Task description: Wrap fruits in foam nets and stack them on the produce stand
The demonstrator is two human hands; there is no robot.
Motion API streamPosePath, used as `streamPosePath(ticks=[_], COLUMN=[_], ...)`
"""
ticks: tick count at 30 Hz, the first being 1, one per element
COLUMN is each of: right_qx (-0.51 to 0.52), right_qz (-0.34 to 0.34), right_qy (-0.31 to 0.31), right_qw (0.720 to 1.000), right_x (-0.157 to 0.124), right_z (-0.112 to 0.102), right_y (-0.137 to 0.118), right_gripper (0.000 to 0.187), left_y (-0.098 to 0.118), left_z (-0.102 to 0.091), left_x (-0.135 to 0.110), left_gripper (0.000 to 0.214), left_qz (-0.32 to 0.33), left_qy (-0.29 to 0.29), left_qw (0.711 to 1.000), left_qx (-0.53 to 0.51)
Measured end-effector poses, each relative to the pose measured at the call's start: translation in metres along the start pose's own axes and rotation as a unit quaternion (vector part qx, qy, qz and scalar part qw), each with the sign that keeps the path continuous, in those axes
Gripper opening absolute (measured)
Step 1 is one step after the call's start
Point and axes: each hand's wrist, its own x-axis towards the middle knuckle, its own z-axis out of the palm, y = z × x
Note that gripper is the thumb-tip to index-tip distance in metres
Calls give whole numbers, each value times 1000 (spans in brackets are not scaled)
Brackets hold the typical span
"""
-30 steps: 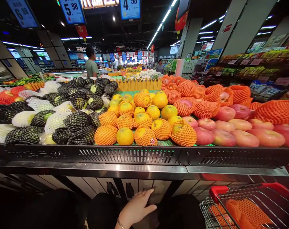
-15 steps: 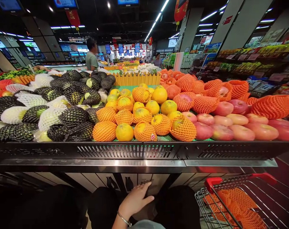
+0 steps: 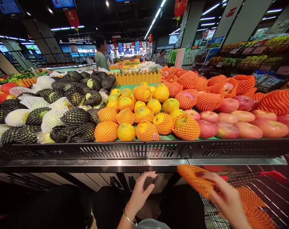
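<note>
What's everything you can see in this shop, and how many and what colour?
Net-wrapped fruits: many, black or white nets, left
Oranges: many, yellow-orange, some netted, middle
Apples: many, pinkish, some in orange-red nets, right
Stand edge: one, black, in front of the fruit
Little fence: one, yellow, behind oranges
People: two clearly seen, green top and greyish top, back
Lanterns: several, red, overhead
Screens: several, blue, overhead
Packets: many, mixed colours, right shelves
Wire basket: one, silver and red, lower right, orange netting inside
Orange net: one, blurred, in right hand
Left hand: one, silver bracelet, lower middle
Right hand: one, lower right
</note>
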Motion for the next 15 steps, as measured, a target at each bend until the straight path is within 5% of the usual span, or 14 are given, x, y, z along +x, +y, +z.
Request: streamPosePath(ticks=[4, 7, 11, 13, 15], right_qx=[223, 259, 356, 385, 385], right_qz=[-43, -28, 108, 164, 183], right_qy=[-90, -55, 179, 171, 75], right_qw=[970, 964, 911, 892, 901], right_x=[-8, -10, -8, -7, -9], right_z=[75, 109, 127, 129, 128], right_y=[-62, -91, -99, -95, -91], right_gripper=[16, 24, 27, 28, 36], left_y=[-3, 1, 13, 20, 25], left_z=[4, -4, -19, -23, -23], left_x=[-8, -15, -21, -23, -23], left_gripper=[50, 36, 22, 18, 21], left_qz=[57, 143, 322, 364, 372], left_qy=[42, 139, 233, 211, 171], left_qw=[997, 978, 897, 879, 884], left_qx=[-32, 52, 191, 223, 226])
